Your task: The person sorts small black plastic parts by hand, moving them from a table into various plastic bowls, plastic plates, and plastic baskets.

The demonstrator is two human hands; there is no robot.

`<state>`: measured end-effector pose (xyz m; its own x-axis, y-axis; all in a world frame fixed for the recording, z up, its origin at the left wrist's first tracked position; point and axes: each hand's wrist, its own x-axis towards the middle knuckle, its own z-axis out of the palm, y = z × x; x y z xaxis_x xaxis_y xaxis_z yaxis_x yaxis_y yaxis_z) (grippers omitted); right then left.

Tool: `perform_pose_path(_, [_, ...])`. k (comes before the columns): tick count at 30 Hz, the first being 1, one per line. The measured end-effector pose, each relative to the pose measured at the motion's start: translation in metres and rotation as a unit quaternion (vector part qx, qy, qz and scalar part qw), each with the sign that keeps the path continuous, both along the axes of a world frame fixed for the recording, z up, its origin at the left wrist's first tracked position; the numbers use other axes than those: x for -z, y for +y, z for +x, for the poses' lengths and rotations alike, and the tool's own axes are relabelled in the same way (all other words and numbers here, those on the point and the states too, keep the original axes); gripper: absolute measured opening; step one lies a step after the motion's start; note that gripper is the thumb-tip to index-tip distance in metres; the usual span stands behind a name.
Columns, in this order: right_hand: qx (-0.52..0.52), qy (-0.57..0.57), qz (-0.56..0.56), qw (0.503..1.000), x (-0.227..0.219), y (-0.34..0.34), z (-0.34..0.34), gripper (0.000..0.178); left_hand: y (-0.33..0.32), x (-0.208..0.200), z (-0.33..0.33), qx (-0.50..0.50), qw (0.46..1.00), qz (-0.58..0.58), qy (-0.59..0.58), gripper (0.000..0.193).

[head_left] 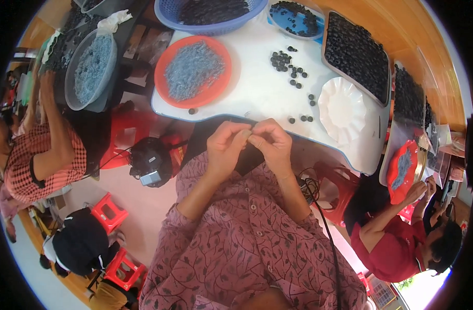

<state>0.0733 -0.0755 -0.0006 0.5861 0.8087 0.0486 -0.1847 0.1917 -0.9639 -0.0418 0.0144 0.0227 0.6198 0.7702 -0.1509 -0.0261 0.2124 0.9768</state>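
Just in front of the table's near edge, my left hand (227,148) and my right hand (272,146) meet with fingertips pinched together. Whatever sits between them is too small and covered to name. Beyond my left hand lies a round orange-red tray (165,89) heaped with small clear bluish pieces (193,70). One small dark cap (191,111) rests by its near rim. To the right of my hands, several loose black caps (281,61) are scattered on the white table (247,77). A white scalloped plate (342,109) stands beside them.
Along the far side are a blue basket (211,26) of dark pieces, a clear bowl (297,19) of black caps and a full rectangular tray (356,57). Co-workers sit left and right. Red stools (336,191) and a cable (327,232) are near me.
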Motion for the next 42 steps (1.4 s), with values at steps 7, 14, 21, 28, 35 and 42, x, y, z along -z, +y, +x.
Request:
perform_pose_path(7, [-0.003,0.117,0.017,0.993,0.0,-0.003,-0.004,0.025,-0.005,-0.027,0.003,-0.038,0.895,0.443,0.026,0.017])
perform_pose_path(14, [-0.01,0.137,0.038,0.99,0.002,-0.005,-0.004,0.025,-0.005,-0.01,0.004,-0.03,0.957,0.286,0.028,0.012])
perform_pose_path(21, [0.021,0.061,0.06,0.996,0.004,-0.004,-0.006,0.021,-0.01,-0.009,0.003,-0.043,0.963,0.261,0.047,0.012])
perform_pose_path(28, [0.012,0.053,0.038,0.998,0.0,-0.006,-0.004,0.017,-0.013,-0.005,-0.001,-0.018,0.998,0.05,0.015,0.011])
perform_pose_path(35, [-0.025,-0.04,-0.023,0.999,-0.001,-0.007,-0.003,0.017,-0.011,-0.002,-0.002,-0.012,0.996,-0.086,0.023,0.011])
perform_pose_path(42, [-0.04,0.057,-0.027,0.997,0.003,-0.013,-0.003,0.014,-0.014,0.007,-0.003,0.003,0.993,-0.117,0.02,0.01])
